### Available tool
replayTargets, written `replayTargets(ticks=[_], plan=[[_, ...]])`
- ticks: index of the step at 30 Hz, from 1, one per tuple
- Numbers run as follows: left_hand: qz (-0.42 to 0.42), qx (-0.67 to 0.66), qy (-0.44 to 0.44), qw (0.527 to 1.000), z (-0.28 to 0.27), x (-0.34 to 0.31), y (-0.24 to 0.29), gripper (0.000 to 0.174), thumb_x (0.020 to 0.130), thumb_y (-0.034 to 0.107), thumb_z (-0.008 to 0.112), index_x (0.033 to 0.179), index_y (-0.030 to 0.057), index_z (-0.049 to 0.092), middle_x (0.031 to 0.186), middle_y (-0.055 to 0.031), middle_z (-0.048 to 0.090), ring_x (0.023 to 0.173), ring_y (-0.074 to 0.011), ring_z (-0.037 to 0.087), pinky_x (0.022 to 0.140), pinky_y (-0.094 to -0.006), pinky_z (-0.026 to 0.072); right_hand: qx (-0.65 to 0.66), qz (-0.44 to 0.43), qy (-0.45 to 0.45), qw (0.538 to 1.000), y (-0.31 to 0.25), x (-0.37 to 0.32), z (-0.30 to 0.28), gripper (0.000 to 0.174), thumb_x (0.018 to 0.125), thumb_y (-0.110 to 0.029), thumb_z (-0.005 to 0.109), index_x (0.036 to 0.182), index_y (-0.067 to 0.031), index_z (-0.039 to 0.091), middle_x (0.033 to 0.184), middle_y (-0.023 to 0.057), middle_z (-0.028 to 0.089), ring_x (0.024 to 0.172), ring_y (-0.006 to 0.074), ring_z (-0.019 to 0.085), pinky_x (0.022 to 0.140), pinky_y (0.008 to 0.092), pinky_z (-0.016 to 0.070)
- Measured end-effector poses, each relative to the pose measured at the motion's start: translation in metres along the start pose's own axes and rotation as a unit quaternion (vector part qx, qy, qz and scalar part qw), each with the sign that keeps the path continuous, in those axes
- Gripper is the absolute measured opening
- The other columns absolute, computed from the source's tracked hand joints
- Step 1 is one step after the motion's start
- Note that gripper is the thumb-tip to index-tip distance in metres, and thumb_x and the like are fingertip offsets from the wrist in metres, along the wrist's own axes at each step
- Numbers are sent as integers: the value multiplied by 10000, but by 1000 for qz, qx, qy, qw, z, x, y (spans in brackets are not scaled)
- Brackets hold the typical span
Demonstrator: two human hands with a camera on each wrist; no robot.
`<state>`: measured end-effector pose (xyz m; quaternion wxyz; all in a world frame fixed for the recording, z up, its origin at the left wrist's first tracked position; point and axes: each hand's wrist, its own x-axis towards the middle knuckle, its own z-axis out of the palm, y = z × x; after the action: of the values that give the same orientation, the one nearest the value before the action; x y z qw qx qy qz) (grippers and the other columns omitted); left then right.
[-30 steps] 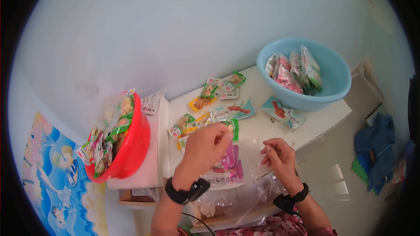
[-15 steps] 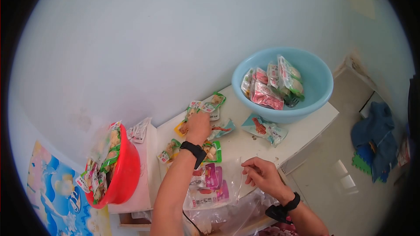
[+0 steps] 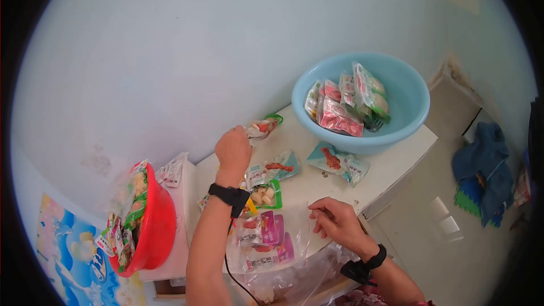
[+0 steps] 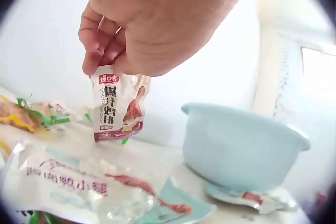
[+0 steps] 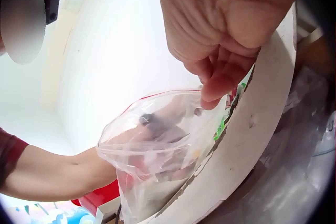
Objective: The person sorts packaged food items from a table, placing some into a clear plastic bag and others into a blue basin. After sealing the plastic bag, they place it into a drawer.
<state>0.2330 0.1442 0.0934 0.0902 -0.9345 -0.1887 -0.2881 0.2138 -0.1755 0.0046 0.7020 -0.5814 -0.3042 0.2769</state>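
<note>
My left hand [image 3: 233, 150] is at the back of the white table, and in the left wrist view the left hand [image 4: 152, 24] pinches a small white packet [image 4: 116, 106] by its top edge. My right hand [image 3: 339, 224] pinches the rim of a clear zip bag [image 5: 152, 145], as the right wrist view shows. Through the bag, purple-edged packets [image 3: 272, 229] are visible on the table's front part. Between the hands lie a blue-and-white packet [image 3: 272, 171] and a green-edged packet [image 3: 263, 194].
A light blue basin [image 3: 418, 99] with several packets stands at the back right, another blue-and-white packet [image 3: 340, 163] in front of it. A red basin [image 3: 161, 229] full of packets is at the left. More clear bags [image 3: 317, 275] fill an open drawer below.
My left hand went from above the bag to the packets at the back, and now holds a small packet raised. My right hand keeps its hold at the bag while the view has shifted.
</note>
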Motion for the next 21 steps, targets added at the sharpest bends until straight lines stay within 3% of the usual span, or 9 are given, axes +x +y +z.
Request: replayTargets(ticks=[1,4,7,9,13,14,17,18,21], plan=[[-13,-17,15,1000,-16,-1,1,132,910,130,649,884,0,651,846,-192,699,755,-375,685,697,-474,538,1,-2,2,1000,1,0,0,177,1014,18,548,1177,32,617,963,96,686,716,120,698,542,258,554],[-104,-256,-67,959,-47,-12,-18,155,975,147,624,891,17,617,808,-106,672,677,-248,633,646,-374,503,9,-7,8,1000,2,0,0,174,1018,12,553,1177,33,622,960,99,689,715,122,698,545,256,555],[-178,-529,-148,817,-102,-50,1,163,1022,173,601,909,56,606,765,19,590,727,-53,563,650,-239,449,35,-7,18,999,2,-1,1,159,1029,-9,573,1171,36,630,952,104,697,711,123,693,554,251,552],[-167,-557,-181,793,-125,-79,10,163,1026,175,602,912,58,602,784,31,596,723,-54,561,664,-226,446,62,-8,31,998,7,0,1,149,1031,-19,582,1162,34,631,939,100,699,695,123,690,555,254,555],[-163,-575,-243,764,-160,-127,22,162,1024,173,613,917,53,597,792,27,593,730,-57,554,684,-222,449,185,-17,58,981,2,0,-6,229,1083,-183,546,1146,15,643,953,57,689,810,134,698,716,283,586],[-151,-568,-251,769,-163,-138,21,154,1028,165,611,925,51,603,807,21,593,734,-64,548,691,-236,458,182,-2,83,980,-2,-3,-8,293,1086,-248,534,1152,6,664,978,45,695,886,135,685,823,304,568],[-127,-555,-301,765,-181,-159,26,140,1028,145,607,944,33,609,818,19,588,729,-72,536,694,-243,458,108,-32,43,993,-33,-22,-6,294,1074,-243,558,1187,1,676,1023,41,706,923,127,677,850,302,547],[-103,-542,-320,770,-182,-165,26,153,1028,143,602,932,24,589,808,6,561,727,-77,510,674,-254,442,100,-33,-4,994,-47,-30,-2,295,1037,-237,637,1193,8,687,1043,35,708,930,102,654,838,284,525],[-35,-516,-352,780,-186,-174,31,180,1024,139,593,916,1,552,790,-28,509,720,-92,446,631,-286,400,-78,32,-184,979,-79,-46,4,306,994,-231,720,1170,18,694,1006,20,707,903,78,632,809,276,517]])
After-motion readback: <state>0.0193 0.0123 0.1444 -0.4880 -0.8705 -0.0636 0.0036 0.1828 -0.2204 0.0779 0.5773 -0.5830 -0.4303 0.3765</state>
